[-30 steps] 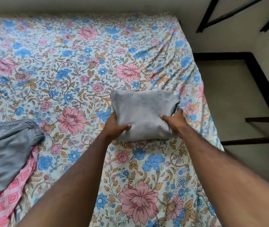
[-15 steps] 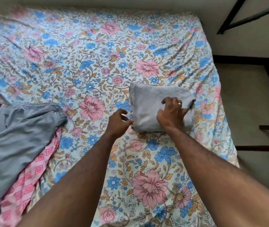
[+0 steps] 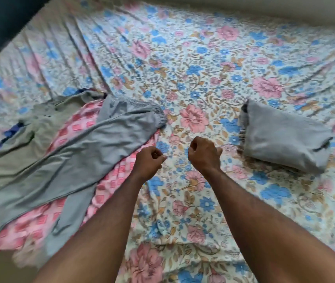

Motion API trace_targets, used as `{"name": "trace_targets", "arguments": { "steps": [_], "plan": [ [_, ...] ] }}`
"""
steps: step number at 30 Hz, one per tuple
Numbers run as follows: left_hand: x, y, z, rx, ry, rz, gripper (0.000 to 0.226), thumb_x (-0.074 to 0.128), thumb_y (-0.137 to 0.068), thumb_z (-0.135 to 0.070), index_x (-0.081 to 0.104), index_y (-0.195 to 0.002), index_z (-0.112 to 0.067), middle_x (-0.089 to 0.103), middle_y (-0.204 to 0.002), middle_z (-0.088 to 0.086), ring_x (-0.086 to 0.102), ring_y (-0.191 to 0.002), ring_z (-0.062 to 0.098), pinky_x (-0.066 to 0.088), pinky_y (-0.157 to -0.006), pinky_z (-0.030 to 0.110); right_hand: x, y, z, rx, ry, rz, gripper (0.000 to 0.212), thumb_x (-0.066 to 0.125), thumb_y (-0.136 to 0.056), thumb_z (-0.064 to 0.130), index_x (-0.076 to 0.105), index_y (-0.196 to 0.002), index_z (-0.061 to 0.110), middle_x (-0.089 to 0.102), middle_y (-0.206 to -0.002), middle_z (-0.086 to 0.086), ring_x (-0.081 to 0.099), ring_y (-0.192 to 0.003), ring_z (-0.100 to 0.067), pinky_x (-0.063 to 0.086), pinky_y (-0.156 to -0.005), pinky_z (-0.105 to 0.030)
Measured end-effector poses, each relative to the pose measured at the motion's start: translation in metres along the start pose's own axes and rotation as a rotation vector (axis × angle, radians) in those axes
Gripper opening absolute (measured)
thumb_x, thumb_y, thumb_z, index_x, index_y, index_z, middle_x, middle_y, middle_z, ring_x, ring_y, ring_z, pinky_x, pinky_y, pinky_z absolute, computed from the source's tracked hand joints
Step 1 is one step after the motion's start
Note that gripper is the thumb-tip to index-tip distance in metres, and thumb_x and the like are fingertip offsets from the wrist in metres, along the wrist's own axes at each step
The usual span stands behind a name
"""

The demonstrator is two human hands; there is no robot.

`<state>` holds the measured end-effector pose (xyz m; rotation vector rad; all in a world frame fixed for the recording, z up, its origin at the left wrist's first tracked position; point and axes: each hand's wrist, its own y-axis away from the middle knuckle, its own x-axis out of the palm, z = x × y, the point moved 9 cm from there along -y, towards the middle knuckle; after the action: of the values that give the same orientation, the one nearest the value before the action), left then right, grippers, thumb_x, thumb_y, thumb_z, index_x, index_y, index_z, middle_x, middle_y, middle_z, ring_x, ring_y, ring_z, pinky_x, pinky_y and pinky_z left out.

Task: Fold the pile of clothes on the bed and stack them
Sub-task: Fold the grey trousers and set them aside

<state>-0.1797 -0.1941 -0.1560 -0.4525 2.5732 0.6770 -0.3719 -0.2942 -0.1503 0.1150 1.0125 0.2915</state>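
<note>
We count one folded grey bundle [image 3: 284, 142] at right, four loose garments [image 3: 64, 158] at left; both hands, left hand [image 3: 149, 160] and right hand [image 3: 203, 153], curled, empty.

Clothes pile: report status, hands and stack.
Left hand and right hand curled, no grip on anything. Folded grey piece lies alone at right. Grey pants top the unfolded pile. Nothing in the way.
</note>
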Motion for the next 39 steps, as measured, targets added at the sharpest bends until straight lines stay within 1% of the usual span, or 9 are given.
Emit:
{"name": "trace_targets", "arguments": {
  "steps": [7, 11, 16, 20, 25, 27, 32, 35, 39],
  "plan": [
    [-0.102, -0.01, 0.078, -0.141, 0.037, -0.129, 0.009, 0.074, -0.089, -0.007, 0.068, -0.084, -0.003, 0.072, -0.081, 0.017, 0.071, -0.073, 0.032, 0.051, -0.051, 0.025, 0.057, 0.023, 0.066, -0.01, -0.01, 0.116, 0.005, 0.062, -0.092, 0.022, 0.066, -0.092, 0.023, 0.066, -0.086, 0.006, 0.057, -0.082, -0.02, 0.036, -0.096, -0.043],
    [-0.128, -0.027, 0.091, -0.143, 0.048, -0.111, 0.009, 0.076, -0.087, -0.009, 0.07, -0.084, -0.004, 0.073, -0.078, 0.012, 0.071, -0.069, 0.027, 0.052, -0.062, 0.032, 0.082, 0.011, 0.093, 0.029, -0.114, 0.184, 0.006, 0.066, -0.092, 0.02, 0.07, -0.096, 0.018, 0.072, -0.093, -0.002, 0.065, -0.083, -0.021, 0.055, -0.087, -0.039],
    [-0.16, -0.053, 0.106, -0.16, 0.047, -0.085, 0.015, 0.076, -0.087, -0.011, 0.067, -0.076, -0.015, 0.068, -0.07, 0.004, 0.066, -0.063, 0.022, 0.057, -0.068, 0.037, 0.133, -0.018, 0.117, 0.25, -0.409, 0.331, 0.043, 0.073, -0.09, 0.022, 0.054, -0.128, 0.012, 0.069, -0.114, -0.012, 0.07, -0.095, -0.029, 0.059, -0.087, -0.047],
    [-0.168, -0.073, 0.108, -0.152, 0.064, -0.042, 0.019, 0.075, -0.088, -0.011, 0.062, -0.076, -0.017, 0.064, -0.069, 0.003, 0.061, -0.06, 0.018, 0.049, -0.058, 0.027, 0.178, -0.03, 0.137, 0.428, -0.718, 0.463, 0.044, 0.067, -0.095, 0.012, 0.052, -0.137, 0.016, 0.062, -0.103, -0.012, 0.06, -0.077, -0.023, 0.048, -0.062, -0.033],
    [-0.165, -0.079, 0.106, -0.098, 0.071, 0.001, 0.01, 0.078, -0.085, -0.018, 0.069, -0.085, -0.014, 0.07, -0.081, 0.001, 0.064, -0.074, 0.014, 0.053, -0.072, 0.029, 0.205, -0.058, 0.125, 0.683, -0.862, 0.206, 0.049, 0.078, -0.072, 0.023, 0.067, -0.119, 0.015, 0.073, -0.105, -0.011, 0.072, -0.09, -0.029, 0.062, -0.078, -0.045],
    [-0.162, -0.074, 0.104, -0.107, 0.086, 0.038, 0.015, 0.079, -0.085, -0.022, 0.07, -0.093, -0.013, 0.07, -0.087, -0.001, 0.064, -0.08, 0.011, 0.052, -0.075, 0.025, 0.197, -0.056, 0.12, 0.782, -1.005, 0.062, 0.018, 0.077, -0.082, 0.008, 0.068, -0.097, 0.012, 0.073, -0.1, -0.013, 0.073, -0.088, -0.032, 0.063, -0.082, -0.048],
    [-0.163, -0.06, 0.092, -0.099, 0.113, 0.08, 0.02, 0.076, -0.089, -0.029, 0.069, -0.101, -0.015, 0.069, -0.095, -0.001, 0.065, -0.091, 0.012, 0.056, -0.081, 0.028, 0.163, -0.043, 0.147, 0.796, -1.426, -0.053, 0.016, 0.064, -0.089, -0.011, 0.073, -0.093, 0.001, 0.075, -0.093, -0.016, 0.074, -0.081, -0.028, 0.064, -0.076, -0.041],
    [-0.177, -0.046, 0.07, -0.071, 0.175, 0.02, 0.019, 0.07, -0.093, -0.031, 0.065, -0.106, -0.018, 0.066, -0.103, -0.001, 0.063, -0.096, 0.012, 0.052, -0.077, 0.025, 0.14, -0.024, 0.18, 0.728, -1.68, 0.048, 0.013, 0.058, -0.087, -0.009, 0.063, -0.092, 0.002, 0.063, -0.079, -0.01, 0.063, -0.068, -0.021, 0.059, -0.061, -0.032],
    [-0.189, -0.003, 0.038, -0.147, 0.413, 0.0, 0.044, 0.067, -0.089, -0.049, 0.057, -0.121, -0.019, 0.064, -0.117, 0.0, 0.062, -0.099, 0.008, 0.054, -0.076, 0.027, 0.119, 0.034, 0.216, 0.58, -1.769, 0.395, 0.037, 0.057, -0.08, -0.001, 0.054, -0.117, 0.001, 0.061, -0.104, -0.017, 0.064, -0.081, -0.023, 0.055, -0.071, -0.029]
  ]
}}
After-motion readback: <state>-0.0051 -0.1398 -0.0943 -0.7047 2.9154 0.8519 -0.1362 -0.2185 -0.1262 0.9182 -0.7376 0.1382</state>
